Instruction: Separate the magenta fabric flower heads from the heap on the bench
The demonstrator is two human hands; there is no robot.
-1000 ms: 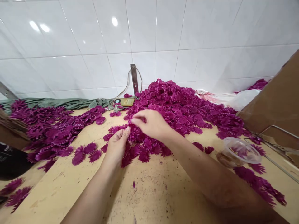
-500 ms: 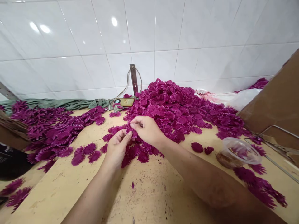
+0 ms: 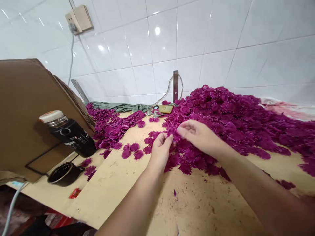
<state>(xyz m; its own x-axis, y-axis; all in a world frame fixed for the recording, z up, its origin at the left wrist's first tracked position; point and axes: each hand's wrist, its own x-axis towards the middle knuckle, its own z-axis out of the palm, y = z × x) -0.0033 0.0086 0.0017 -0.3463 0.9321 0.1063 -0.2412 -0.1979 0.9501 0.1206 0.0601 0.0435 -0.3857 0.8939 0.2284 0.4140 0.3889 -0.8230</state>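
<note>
Between the thumb and fingers of my left hand (image 3: pixel 160 151) is a purple cloth-like flower piece (image 3: pixel 174 133) with a fringed edge. My right hand (image 3: pixel 200 137) is at its right side, thumb and forefinger pinched together at the petals; exactly what lies between those fingertips is partly hidden. Behind and beneath both hands spreads a large heap of similar purple flower pieces (image 3: pixel 221 114), leaning up towards the tiled wall. Several loose flower pieces (image 3: pixel 134 147) lie left of my left hand.
A second pile of purple flower pieces (image 3: pixel 115 131) lies further left. There stand a black bottle (image 3: pixel 73 139) with a white lid, a dark mug (image 3: pixel 64 173) and a cardboard box (image 3: pixel 29 108). A yellowish phone-like object (image 3: pixel 165 108) lies by the metal bracket (image 3: pixel 175 86).
The view has turned left, bringing the bottle, mug and wall socket into sight. My right hand has drawn slightly away from my left, while both stay at the flower piece.
</note>
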